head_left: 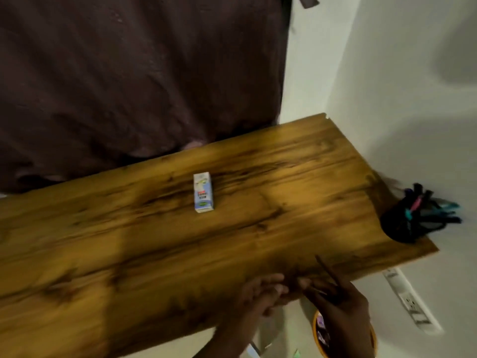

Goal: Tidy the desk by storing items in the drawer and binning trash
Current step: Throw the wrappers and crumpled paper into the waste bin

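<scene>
A: Wooden desk (154,254) runs along a dark curtain (129,73), with a white wall (387,99) on the right. Entire frame is motion-blurred.

B: Items on the desk?

A: One small carton (203,191), white and pale blue, lying flat near the middle of the top, well apart from both hands. At the far right edge, a black pen holder (402,223) filled with markers, close to the wall.

B: Hand states?

A: Both at the near edge of the desk, close together. Left hand (258,293): fingers loosely extended over the edge, nothing visibly in it. Right hand (340,301): fingers closed around a thin dark stick (325,270), possibly a pencil; the tip points up and away over the wood. Blur prevents a firmer identification.

B: Below the desk?

A: Orange-rimmed bin (316,332) directly under the right hand, contents unclear. Power strip (410,303) lies on the floor along the wall, to the right.
</scene>
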`<state>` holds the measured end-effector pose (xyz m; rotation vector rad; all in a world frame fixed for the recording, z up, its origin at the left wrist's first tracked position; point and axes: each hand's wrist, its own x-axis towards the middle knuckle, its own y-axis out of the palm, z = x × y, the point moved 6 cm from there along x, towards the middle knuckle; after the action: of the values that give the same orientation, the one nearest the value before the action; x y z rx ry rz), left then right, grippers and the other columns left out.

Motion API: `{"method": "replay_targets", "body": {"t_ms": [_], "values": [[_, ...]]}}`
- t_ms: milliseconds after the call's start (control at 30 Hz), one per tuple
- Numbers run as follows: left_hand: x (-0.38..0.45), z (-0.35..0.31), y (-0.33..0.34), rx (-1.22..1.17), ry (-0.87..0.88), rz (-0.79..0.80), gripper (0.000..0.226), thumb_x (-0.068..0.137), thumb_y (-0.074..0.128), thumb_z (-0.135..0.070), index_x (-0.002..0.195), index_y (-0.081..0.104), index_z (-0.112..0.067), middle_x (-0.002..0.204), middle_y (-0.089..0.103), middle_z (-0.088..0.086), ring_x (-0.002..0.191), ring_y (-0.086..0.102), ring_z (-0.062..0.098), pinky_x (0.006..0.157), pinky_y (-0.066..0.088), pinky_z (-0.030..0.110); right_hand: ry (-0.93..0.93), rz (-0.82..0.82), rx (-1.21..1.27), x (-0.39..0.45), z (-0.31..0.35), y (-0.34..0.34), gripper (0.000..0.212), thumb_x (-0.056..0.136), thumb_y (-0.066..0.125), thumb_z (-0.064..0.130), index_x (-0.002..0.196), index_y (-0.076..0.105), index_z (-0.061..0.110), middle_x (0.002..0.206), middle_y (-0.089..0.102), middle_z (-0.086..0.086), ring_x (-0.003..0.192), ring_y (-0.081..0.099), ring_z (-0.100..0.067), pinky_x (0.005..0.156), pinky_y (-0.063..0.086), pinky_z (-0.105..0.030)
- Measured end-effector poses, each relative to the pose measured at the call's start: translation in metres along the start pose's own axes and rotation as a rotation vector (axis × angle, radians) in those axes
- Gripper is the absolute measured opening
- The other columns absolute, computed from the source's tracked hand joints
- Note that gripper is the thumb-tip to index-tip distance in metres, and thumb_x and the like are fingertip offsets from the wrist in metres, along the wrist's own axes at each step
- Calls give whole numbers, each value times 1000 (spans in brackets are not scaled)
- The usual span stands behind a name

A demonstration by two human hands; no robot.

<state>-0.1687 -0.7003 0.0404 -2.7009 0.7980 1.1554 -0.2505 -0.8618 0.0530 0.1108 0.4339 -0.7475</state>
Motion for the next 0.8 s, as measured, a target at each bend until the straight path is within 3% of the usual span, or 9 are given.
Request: {"method": "replay_targets", "body": {"t_ms": [67,133,233,333,400,467,633,800], "values": [[-3,-21,-41,-45,72,-97,19,99,62,-17,115,71,-19,106,79,-1,100,76,16,93,55,38,-34,92,-55,7,8,38,63,73,84,-1,127,67,28,85,80,-6,90,75,-10,81,59,-28],[-4,-35,-78,-91,128,-170,18,98,62,-19,113,72,-17,109,79,3,101,76,18,94,55,40,-38,160,-65,13,12,74,64,76,84,8,130,64,35,91,80,-2,94,74,-6,82,55,-29],[-4,-48,-124,-164,186,-270,20,97,63,-20,113,75,-19,108,79,0,101,75,15,89,53,35,-75,203,-78,22,21,118,62,84,76,-4,134,62,30,99,80,-2,102,73,-11,84,57,-30],[-6,-58,-167,-222,225,-308,30,94,62,-30,119,73,-18,111,79,0,108,73,16,97,53,40,-155,226,-225,35,25,161,63,84,69,-11,136,60,22,114,77,0,106,70,-2,92,55,-27],[-7,-62,-191,-243,235,-336,38,89,62,-36,121,71,-17,113,78,0,109,73,16,100,51,44,-173,236,-322,47,24,187,69,77,83,0,139,59,21,127,70,4,108,67,0,93,55,-28],[-3,-62,-214,-242,236,-368,30,95,60,-32,120,72,-19,113,78,0,109,73,16,102,51,48,-176,248,-449,57,26,218,80,73,90,18,144,52,24,133,62,9,112,65,-5,91,56,-29],[7,-66,-247,-242,226,-381,26,103,53,-27,121,71,-22,112,78,-2,110,72,17,97,53,43,-257,169,-632,78,37,274,96,73,88,45,152,37,24,143,55,5,121,60,-17,89,56,-34],[7,-66,-274,-260,220,-372,25,104,53,-24,119,71,-23,113,78,-2,109,73,16,90,52,39,-305,46,-718,98,37,309,100,76,86,43,153,29,14,133,63,-9,115,65,-27,82,57,-36]]}}
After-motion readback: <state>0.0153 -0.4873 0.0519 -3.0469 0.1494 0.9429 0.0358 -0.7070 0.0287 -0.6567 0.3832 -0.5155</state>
